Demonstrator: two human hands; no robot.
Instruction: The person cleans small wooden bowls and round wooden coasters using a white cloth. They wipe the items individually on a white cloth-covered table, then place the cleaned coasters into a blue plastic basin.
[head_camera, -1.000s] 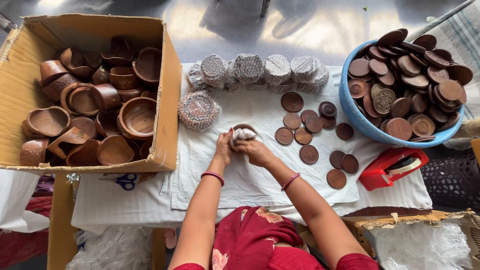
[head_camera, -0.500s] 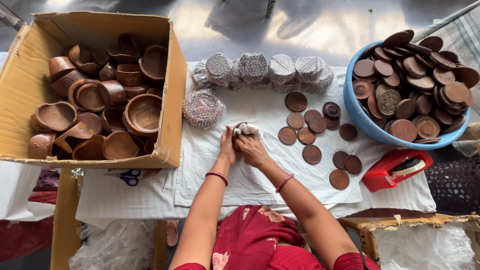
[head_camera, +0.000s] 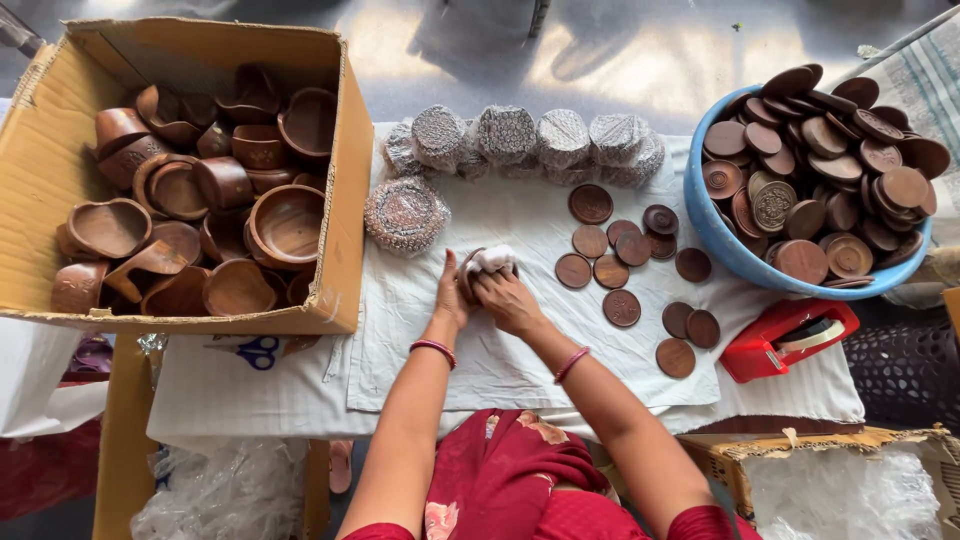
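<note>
Hands met at bench centre: left hand (head_camera: 452, 296) at nine, right hand (head_camera: 508, 300) at three, both closed round a half-wrapped brown disc (head_camera: 484, 264).

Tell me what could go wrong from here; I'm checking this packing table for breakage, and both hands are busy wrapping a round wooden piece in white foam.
1. The blue basin is heaped above its rim with wooden lids; a nudge could spill some.
2. Loose discs lie close beside the right hand; a sweep of that forearm may push them off the cloth.
3. The wrapped stacks lean together in a row behind the left hand; reaching over might topple them.
</note>
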